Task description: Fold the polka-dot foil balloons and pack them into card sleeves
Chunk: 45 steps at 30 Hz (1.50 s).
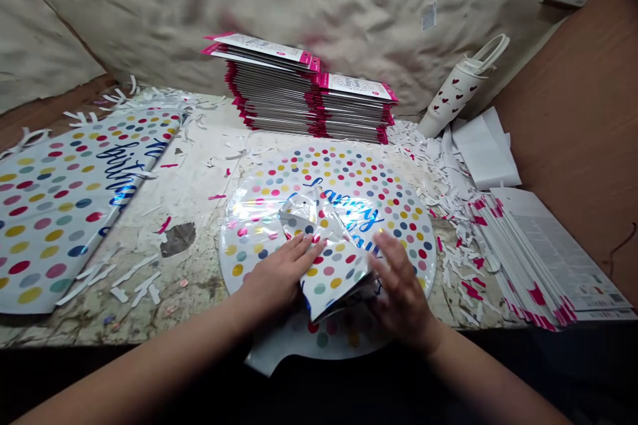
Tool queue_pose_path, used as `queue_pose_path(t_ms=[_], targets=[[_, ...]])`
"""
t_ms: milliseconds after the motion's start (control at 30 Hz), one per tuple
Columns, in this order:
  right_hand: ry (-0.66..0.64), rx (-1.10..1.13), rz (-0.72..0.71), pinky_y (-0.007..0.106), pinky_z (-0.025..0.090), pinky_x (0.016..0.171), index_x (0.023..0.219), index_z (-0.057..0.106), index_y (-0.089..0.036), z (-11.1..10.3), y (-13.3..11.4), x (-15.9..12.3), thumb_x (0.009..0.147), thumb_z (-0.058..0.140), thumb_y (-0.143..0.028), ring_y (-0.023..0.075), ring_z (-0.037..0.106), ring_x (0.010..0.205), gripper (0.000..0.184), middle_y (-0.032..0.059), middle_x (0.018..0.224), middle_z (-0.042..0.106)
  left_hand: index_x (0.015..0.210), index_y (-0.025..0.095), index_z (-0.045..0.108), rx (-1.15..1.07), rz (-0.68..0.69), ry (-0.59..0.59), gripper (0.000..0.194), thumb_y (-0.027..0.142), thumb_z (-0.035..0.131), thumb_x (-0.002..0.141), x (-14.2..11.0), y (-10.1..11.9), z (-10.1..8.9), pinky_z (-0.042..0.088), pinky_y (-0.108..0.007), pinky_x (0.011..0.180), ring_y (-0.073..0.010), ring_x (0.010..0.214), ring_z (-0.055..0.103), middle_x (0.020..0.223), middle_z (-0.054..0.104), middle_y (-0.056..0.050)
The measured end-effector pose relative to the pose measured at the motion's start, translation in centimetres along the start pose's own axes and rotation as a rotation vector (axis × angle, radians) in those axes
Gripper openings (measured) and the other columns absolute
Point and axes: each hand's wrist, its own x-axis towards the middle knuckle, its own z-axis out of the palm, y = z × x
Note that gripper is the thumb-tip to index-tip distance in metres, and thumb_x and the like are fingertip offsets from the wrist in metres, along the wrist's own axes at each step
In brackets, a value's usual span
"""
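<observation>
Though creased into a glossy wedge: polka-dot foil balloon atop round foil balloon.
Left hand open flat on it, right hand spread wide at its right edge.

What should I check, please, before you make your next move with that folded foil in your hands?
1. Left hand and right hand both on the folded dotted foil: ok.
2. Fold edges lined up: cannot tell, the hands cover part of them.
3. Air pressed out of the fold: cannot tell.
4. Round foil balloon wholly on the table: not ok, its lower edge hangs past the front edge.
5. Packaged stacks away from the hands: ok.
</observation>
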Motion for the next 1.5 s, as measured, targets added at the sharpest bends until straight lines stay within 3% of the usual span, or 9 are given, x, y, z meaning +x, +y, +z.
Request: queue_pose_path(t_ms=[100, 300, 467, 633, 767, 900, 1000, 1233, 1500], targets=[[-0.112, 0.053, 0.349, 0.048, 0.036, 0.103, 0.144, 0.003, -0.015, 0.7, 2.1, -1.0, 0.08, 0.055, -0.025, 0.0278, 0.022, 0.134, 0.084, 0.0165, 0.147, 0.022, 0.137, 0.031, 0.034, -0.049, 0.111, -0.004, 0.054, 0.017, 0.041, 0.086, -0.6, -0.8, 0.3, 0.035, -0.044, 0.102, -0.0283, 0.131, 0.03, 0.144, 0.033, -0.008], [-0.352, 0.056, -0.314, 0.049, 0.025, 0.107, 0.135, 0.036, -0.026, 0.9, 3.6, 0.4, 0.086, 0.045, -0.011, 0.0225, 0.033, 0.13, 0.052, 0.0058, 0.133, 0.049, 0.139, 0.028, 0.031, 0.003, 0.272, -0.038, 0.061, 0.015, 0.047, 0.082, -1.3, -1.0, 0.5, 0.029, -0.05, 0.104, -0.0321, 0.134, 0.021, 0.148, 0.022, -0.011], [-0.525, 0.329, -0.087, 0.037, 0.041, 0.094, 0.106, 0.063, -0.022, 0.4, 3.7, 1.7, 0.081, 0.051, -0.015, 0.0204, 0.059, 0.106, 0.028, 0.0047, 0.107, 0.068, 0.123, 0.017, 0.053, -0.111, 0.339, 0.132, 0.04, 0.011, 0.039, 0.085, -2.5, -1.4, 0.0, 0.04, -0.043, 0.096, -0.0266, 0.117, 0.048, 0.123, 0.057, -0.013], [-0.596, 0.498, 0.663, 0.027, 0.051, 0.061, 0.082, 0.065, -0.018, 1.5, 4.9, 4.7, 0.083, 0.046, -0.02, 0.0159, 0.065, 0.065, 0.018, 0.0016, 0.072, 0.069, 0.072, 0.018, 0.063, -0.705, -0.37, -0.057, 0.028, 0.036, 0.045, 0.083, 0.3, -2.0, -2.7, 0.049, -0.024, 0.058, -0.0166, 0.066, 0.062, 0.07, 0.067, -0.002], [-0.505, 0.378, 0.821, 0.025, 0.047, 0.046, 0.087, 0.058, -0.016, 2.7, 5.2, 7.0, 0.089, 0.04, -0.033, 0.0138, 0.058, 0.047, 0.025, 0.0005, 0.058, 0.061, 0.06, 0.017, 0.054, -1.052, -0.765, -0.243, 0.028, 0.042, 0.06, 0.071, 3.7, -2.8, -3.7, 0.038, -0.018, 0.041, -0.012, 0.045, 0.055, 0.053, 0.062, -0.001], [-0.352, 0.031, 0.516, 0.031, 0.05, 0.07, 0.101, 0.057, -0.017, 3.9, 3.2, 7.3, 0.093, 0.032, -0.031, 0.0191, 0.062, 0.081, 0.029, 0.0092, 0.091, 0.066, 0.058, 0.015, 0.052, -1.128, -0.823, -0.315, 0.028, 0.039, 0.064, 0.068, 5.0, -3.4, -3.5, 0.04, -0.019, 0.041, -0.0115, 0.041, 0.054, 0.049, 0.062, -0.004], [-0.498, -0.102, 0.225, 0.042, 0.036, 0.099, 0.124, 0.049, -0.018, 5.5, 2.1, 7.1, 0.094, 0.028, -0.032, 0.0242, 0.044, 0.121, 0.039, 0.0114, 0.13, 0.05, 0.061, 0.014, 0.054, -1.156, -0.843, -0.332, 0.027, 0.036, 0.065, 0.069, 4.6, -3.8, -4.1, 0.042, -0.019, 0.041, -0.0105, 0.041, 0.055, 0.051, 0.062, -0.004], [-0.665, -0.072, 0.291, 0.055, 0.006, 0.107, 0.142, 0.015, -0.031, 6.6, 3.2, 7.3, 0.088, 0.018, -0.061, 0.0256, 0.004, 0.138, 0.062, 0.0027, 0.151, 0.011, 0.093, 0.014, 0.06, -1.542, -1.009, -0.174, 0.035, 0.031, 0.073, 0.066, 1.5, -4.2, -6.6, 0.056, -0.028, 0.066, -0.0218, 0.088, 0.066, 0.102, 0.066, -0.013], [-0.52, -0.091, 0.295, 0.048, 0.019, 0.107, 0.143, 0.011, -0.029, 3.1, 5.5, 6.9, 0.088, 0.026, -0.058, 0.0238, 0.01, 0.138, 0.063, 0.0025, 0.151, 0.011, 0.074, 0.018, 0.051, -1.369, -0.887, -0.394, 0.029, 0.033, 0.074, 0.066, 4.5, -1.5, -4.8, 0.053, -0.018, 0.05, -0.0167, 0.063, 0.067, 0.063, 0.066, -0.002]])
